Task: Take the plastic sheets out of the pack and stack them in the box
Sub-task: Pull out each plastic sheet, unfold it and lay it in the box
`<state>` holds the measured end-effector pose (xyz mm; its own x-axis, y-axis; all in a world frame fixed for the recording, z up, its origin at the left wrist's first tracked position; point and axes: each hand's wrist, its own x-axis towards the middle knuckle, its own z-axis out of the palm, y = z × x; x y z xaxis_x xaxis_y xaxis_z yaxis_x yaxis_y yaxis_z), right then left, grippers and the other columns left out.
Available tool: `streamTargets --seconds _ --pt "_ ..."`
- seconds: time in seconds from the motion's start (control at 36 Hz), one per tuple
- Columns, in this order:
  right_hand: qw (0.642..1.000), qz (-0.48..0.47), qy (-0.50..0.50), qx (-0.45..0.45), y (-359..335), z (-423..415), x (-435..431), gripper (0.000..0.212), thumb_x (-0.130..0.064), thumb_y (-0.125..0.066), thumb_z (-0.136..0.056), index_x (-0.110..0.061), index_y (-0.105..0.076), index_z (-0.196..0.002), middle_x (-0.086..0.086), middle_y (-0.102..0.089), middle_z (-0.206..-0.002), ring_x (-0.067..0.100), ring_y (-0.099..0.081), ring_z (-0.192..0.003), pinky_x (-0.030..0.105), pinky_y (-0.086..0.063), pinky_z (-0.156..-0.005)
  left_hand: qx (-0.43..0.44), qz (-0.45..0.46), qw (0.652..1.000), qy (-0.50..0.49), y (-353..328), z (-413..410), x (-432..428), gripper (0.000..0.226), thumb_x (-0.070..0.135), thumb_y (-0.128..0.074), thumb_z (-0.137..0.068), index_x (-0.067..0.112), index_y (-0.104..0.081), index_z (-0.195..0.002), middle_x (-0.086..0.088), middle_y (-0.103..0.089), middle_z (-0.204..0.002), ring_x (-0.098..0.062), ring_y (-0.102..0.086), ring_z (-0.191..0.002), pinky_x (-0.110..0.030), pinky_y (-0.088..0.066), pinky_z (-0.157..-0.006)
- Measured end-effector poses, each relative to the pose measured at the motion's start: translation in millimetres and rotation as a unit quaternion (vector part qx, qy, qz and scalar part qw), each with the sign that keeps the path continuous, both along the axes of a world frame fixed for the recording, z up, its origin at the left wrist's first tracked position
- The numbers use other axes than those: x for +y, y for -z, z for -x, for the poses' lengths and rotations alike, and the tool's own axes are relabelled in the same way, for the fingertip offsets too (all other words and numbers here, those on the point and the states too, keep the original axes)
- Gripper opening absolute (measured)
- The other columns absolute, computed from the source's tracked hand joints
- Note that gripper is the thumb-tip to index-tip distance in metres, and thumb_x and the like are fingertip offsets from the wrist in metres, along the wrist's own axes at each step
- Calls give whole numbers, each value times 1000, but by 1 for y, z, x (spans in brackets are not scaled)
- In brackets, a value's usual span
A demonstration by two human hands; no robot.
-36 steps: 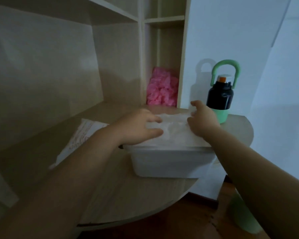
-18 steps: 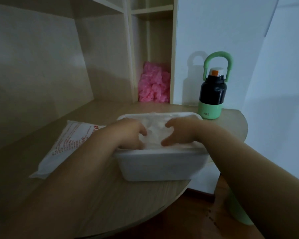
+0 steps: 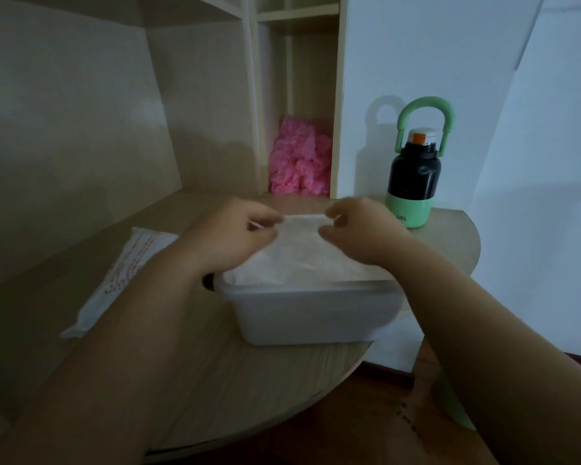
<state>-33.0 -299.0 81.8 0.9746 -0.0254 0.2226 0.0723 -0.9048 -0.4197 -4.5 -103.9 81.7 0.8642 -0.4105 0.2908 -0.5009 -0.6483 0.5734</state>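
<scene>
A white plastic box stands near the rounded front edge of the wooden desk. Thin white plastic sheets lie heaped in it up to the rim. My left hand and my right hand hover over the box's far side, each pinching one end of the top sheet's far edge, which is stretched between them. The pack, a flat white bag with red print, lies on the desk to the left of the box, partly behind my left forearm.
A black and green bottle with a green loop handle stands at the back right of the desk. A pink crumpled bundle sits in a shelf niche behind. White wall on the right; the floor lies below the desk edge.
Both hands have lifted from pressing down inside the box and now pinch the far edge of the top sheet, drawn taut between them. The camera view shifted slightly.
</scene>
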Motion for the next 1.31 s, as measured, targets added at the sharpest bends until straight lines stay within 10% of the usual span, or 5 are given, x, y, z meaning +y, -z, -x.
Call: streamTargets --seconds 0.25,0.58,0.94,1.08,1.31 --pt "941 -196 -83 -261 17 50 100 24 -21 -58 -90 -17 -64 -113 -12 -61 -89 4 -55 -71 16 -38 -64 -45 151 974 -161 57 39 94 23 23 -61 -91 30 -67 -112 20 -64 -105 1 -60 -96 -22 -48 -79" --pt "965 -215 -126 84 120 36 182 49 -18 -46 -96 -25 -36 -143 -1 -48 -140 12 -49 -122 22 -39 -93 62 -133 966 -212 136 32 158 57 32 -53 -95 21 -33 -148 -4 -19 -158 -20 -17 -145 -33 -17 -115" --pt "984 -143 -102 32 133 -6 195 46 -32 -45 -96 -21 -39 -140 1 -53 -131 15 -54 -112 26 -43 -86 -63 -38 916 -394 143 -11 168 78 32 -56 -91 15 -11 -153 -14 -28 -153 -33 -34 -135 -47 -31 -105" --pt "984 -147 -96 29 132 -19 199 49 -43 -44 -95 -23 -38 -140 0 -58 -120 15 -57 -103 31 -48 -85 -104 -110 888 -435 142 -15 166 46 30 -54 -91 25 -50 -136 -12 -46 -125 -32 -40 -116 -40 -30 -97" --pt "965 -248 -85 -31 133 -23 199 29 -44 -56 -90 -27 -48 -112 -6 -52 -116 9 -52 -105 24 -45 -82 -182 95 952 -225 144 2 153 39 38 -42 -84 6 -61 -98 0 -59 -94 -12 -55 -80 -19 -41 -65"
